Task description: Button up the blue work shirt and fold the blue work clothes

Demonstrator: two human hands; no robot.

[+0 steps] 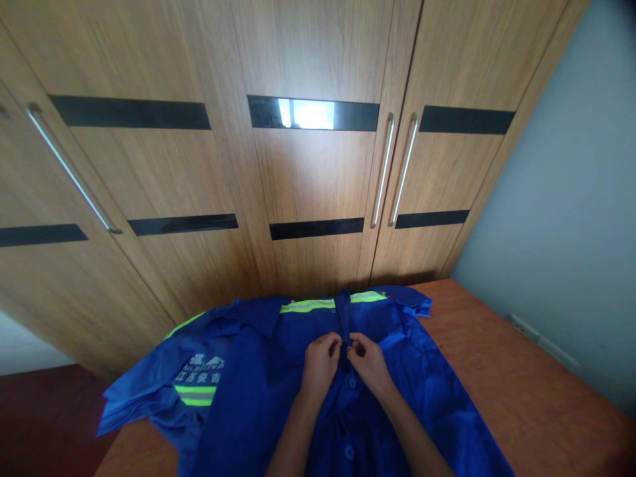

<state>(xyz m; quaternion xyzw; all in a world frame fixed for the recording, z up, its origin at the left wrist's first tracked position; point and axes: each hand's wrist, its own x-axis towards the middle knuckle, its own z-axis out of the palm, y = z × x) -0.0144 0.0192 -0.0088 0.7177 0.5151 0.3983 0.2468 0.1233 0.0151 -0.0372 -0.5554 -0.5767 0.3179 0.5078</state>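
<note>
While both hands (pixel 319 366) (pixel 368 363) pinch it, the blue shirt (pixel 258 397) reads "江苏安" (pixel 190 377).

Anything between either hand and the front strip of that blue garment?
Nothing visible. The left hand and right hand meet at the front strip of the blue garment, fingers apparently pinching it above a button.

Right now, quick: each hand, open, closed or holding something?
Left hand: closed, fingertips pinching the front of the blue garment.
Right hand: closed, fingertips pinching the same front, close beside the left.
</note>
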